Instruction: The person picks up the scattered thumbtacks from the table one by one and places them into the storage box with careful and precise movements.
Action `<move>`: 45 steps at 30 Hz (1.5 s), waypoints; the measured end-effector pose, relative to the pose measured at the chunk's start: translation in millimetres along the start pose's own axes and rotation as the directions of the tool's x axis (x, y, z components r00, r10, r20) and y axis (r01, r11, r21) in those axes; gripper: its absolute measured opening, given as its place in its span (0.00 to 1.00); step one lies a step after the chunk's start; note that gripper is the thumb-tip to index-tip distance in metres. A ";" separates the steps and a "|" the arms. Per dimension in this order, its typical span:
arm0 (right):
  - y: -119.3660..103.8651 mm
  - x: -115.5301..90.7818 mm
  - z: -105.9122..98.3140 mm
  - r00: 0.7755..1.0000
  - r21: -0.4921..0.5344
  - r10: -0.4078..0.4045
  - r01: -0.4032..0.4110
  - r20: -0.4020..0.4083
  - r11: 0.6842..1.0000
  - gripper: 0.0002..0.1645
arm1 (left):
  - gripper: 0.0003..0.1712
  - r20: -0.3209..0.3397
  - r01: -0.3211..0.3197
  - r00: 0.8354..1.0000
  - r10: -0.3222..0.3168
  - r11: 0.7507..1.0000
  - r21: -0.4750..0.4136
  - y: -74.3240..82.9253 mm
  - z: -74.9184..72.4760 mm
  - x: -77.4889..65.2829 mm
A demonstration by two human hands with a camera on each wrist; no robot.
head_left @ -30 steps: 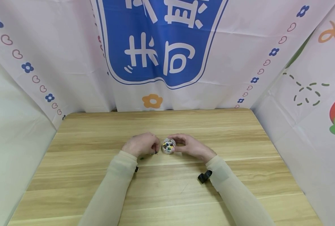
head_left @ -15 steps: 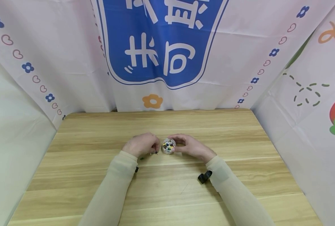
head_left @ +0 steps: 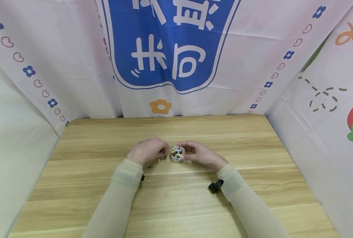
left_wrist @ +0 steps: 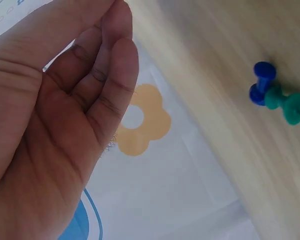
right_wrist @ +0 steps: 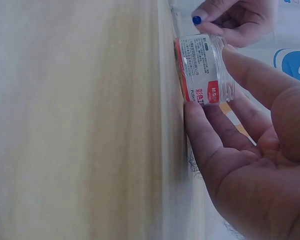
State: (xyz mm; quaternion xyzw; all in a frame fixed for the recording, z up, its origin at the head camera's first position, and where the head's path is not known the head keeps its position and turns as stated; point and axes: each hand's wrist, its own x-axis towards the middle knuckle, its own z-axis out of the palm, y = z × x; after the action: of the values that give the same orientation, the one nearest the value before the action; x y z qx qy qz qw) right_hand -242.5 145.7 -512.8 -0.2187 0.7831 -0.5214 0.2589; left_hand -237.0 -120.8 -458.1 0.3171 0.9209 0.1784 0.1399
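Observation:
My right hand (head_left: 202, 153) holds a small clear jar (head_left: 176, 159) upright on the table, with fingers and thumb around its side. Multicoloured push pins (head_left: 177, 152) show through its open top. In the right wrist view the jar's label (right_wrist: 197, 67) is white and red. My left hand (head_left: 150, 151) is just left of the jar, pinching a blue push pin (right_wrist: 196, 20) between thumb and fingertip. In the left wrist view, a blue push pin (left_wrist: 263, 82) and a green push pin (left_wrist: 292, 107) lie close together on the table.
A pale push pin (head_left: 159, 161) lies on the wooden table (head_left: 176, 205) below my left fingers. White printed curtains (head_left: 233, 79) hang behind the table and along its sides. A black wrist camera (head_left: 215, 186) sits on my right sleeve.
My left hand has shifted slightly left and away from me, and the dark pin at its fingertips has moved with it. The pale pin shows more clearly. My right hand and the jar stay put.

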 end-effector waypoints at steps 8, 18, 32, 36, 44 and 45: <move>1.0 0.4 0.0 1.000 -0.001 -0.015 0.015 0.000 1.000 0.34 | 0.04 -0.077 -0.063 0.995 0.067 0.996 0.057 7.4 -9.5 1.2; 1.0 0.3 -0.3 1.000 -0.007 -0.016 0.016 -0.005 1.000 0.33 | 0.04 -0.203 -0.105 0.970 0.131 0.986 0.132 19.8 -4.6 9.4; 2.0 0.7 -0.4 1.000 -0.026 -0.002 0.002 -0.019 1.000 0.36 | 0.08 -0.211 -0.164 0.961 0.180 0.982 0.088 26.5 4.8 16.3; 1.1 0.5 -0.4 1.000 -0.029 0.005 -0.005 -0.010 1.000 0.35 | 0.10 -0.198 -0.162 0.965 0.175 0.984 0.078 24.5 2.8 14.3; 0.6 0.7 -0.1 1.000 -0.032 -0.020 0.019 -0.007 0.999 0.34 | 0.02 -0.139 -0.064 0.987 0.075 0.994 0.085 21.4 -6.7 2.2; 0.7 0.6 -0.1 1.000 -0.028 -0.022 0.022 -0.007 0.999 0.34 | 0.02 -0.126 -0.039 0.991 0.049 0.996 0.082 20.9 -7.6 0.5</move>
State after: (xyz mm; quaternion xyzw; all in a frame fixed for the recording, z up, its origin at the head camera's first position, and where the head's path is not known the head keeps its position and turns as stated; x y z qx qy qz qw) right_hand -243.1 145.6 -513.5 -0.2290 0.7889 -0.5138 0.2474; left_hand -229.0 -107.0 -442.7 0.3306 0.9271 0.1647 0.0641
